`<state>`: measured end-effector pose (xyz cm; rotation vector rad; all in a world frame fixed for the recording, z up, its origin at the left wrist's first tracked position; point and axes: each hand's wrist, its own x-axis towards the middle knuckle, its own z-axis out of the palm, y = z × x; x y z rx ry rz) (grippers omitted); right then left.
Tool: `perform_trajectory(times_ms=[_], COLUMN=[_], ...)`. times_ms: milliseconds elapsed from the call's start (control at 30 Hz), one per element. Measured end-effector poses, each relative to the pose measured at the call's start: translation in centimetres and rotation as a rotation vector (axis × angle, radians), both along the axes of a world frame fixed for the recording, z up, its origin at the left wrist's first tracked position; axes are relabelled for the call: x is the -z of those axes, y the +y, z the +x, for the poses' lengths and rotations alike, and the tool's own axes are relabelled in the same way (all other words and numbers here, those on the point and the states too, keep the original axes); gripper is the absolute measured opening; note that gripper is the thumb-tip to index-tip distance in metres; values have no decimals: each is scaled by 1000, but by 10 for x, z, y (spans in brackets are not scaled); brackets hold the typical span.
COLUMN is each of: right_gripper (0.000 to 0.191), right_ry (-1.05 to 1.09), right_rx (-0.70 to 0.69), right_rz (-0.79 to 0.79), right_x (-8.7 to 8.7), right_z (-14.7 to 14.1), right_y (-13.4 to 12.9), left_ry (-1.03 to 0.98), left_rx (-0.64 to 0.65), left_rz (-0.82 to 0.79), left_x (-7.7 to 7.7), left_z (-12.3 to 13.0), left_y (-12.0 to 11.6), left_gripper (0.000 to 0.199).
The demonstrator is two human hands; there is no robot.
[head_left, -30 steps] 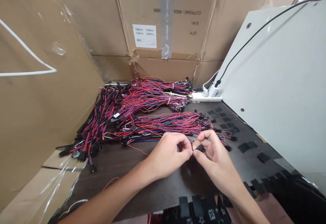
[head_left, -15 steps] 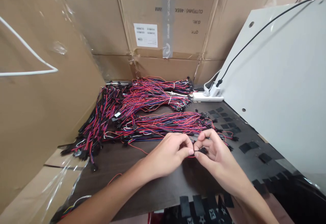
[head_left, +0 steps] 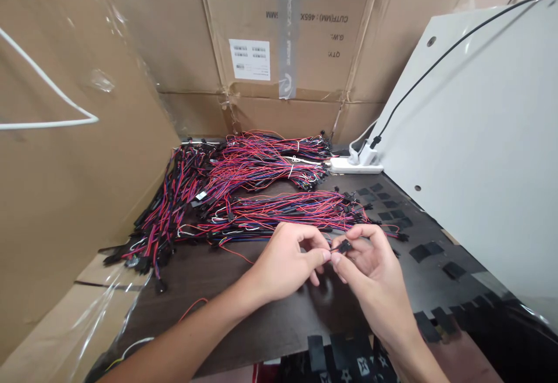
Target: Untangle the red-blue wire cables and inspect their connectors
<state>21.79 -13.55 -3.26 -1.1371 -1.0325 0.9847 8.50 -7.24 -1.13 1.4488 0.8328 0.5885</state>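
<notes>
Both hands meet over the front of the dark table, pinching a thin wire harness between thumbs and fingers. My left hand (head_left: 293, 262) is closed on the wires just left of their black connector (head_left: 344, 246). My right hand (head_left: 370, 264) pinches the same wires close to the connector, which shows above its thumb. Much of the harness is hidden by the fingers. Just beyond the hands lies a bundle of red, purple and blue wires (head_left: 279, 211) with black connectors at its ends.
Farther back lie more wire bundles (head_left: 257, 162), and another pile (head_left: 174, 197) runs along the left. A white power strip (head_left: 356, 165) sits at the back right. Black tape pieces (head_left: 425, 250) stick to the table's right side. Cardboard (head_left: 183, 34) and a white panel (head_left: 479, 139) enclose the table.
The connector has turned and now points up and right, more exposed above my right thumb. My left hand's lower fingers have spread downward. The bundles have not moved.
</notes>
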Motion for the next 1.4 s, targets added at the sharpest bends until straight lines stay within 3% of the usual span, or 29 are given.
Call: perform_trajectory(times_ms=[200, 333, 433, 567, 767, 1067, 1267, 1400], right_gripper=[26, 20, 13, 9, 9, 10, 12, 20], right_ry=[-71, -206, -303, -340, -321, -345, -531, -511], right_rx=[-53, -175, -264, -252, -83, -18, -186, -221], right_rz=[-12, -71, -94, -112, -77, -40, -107, -146], right_x=[-2, -9, -15, -18, -12, -12, -16, -16], right_z=[1, 10, 20, 29, 43, 50, 48, 54], right_y=[2, 3, 4, 5, 9, 8, 8, 6], left_ry=[-109, -77, -14, 122, 96, -40, -15, -25], left_rx=[-41, -25, 99, 243, 184, 66, 70, 79], left_rz=[-84, -95, -130, -145, -143, -152, -185, -135], left_x=[0, 3, 4, 1, 2, 2, 3, 4], left_z=[2, 2, 1, -3, 1, 7, 4, 4], left_y=[-1, 0, -1, -2, -4, -3, -2, -2], left_gripper=[11, 14, 17, 18, 19, 11, 13, 18])
